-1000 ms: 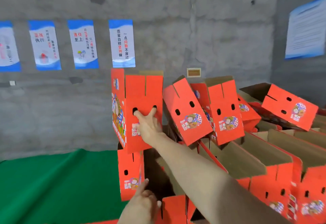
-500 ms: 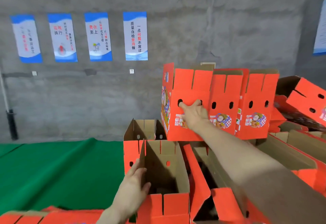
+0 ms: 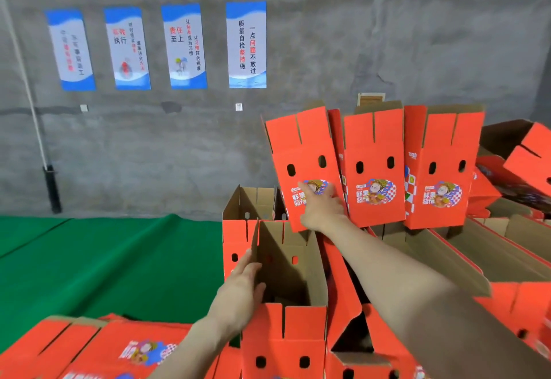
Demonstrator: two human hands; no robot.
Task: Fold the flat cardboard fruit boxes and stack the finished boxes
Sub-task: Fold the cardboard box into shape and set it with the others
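Head: right hand [image 3: 323, 208] flat against tilted red box [image 3: 301, 146]; left hand [image 3: 241, 289] flat on open box [image 3: 304, 334]

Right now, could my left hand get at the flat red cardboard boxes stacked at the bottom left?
Probably yes. The left hand only touches the side wall of the open brown-lined red box, fingers straight, and the flat red cardboard boxes lie uncovered just below its forearm.

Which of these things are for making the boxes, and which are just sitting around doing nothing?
For the job:
tilted red box, pressed by the right hand
open box, touched by the left hand
flat boxes
finished boxes

Just there:
wall posters
green mat
black pipe
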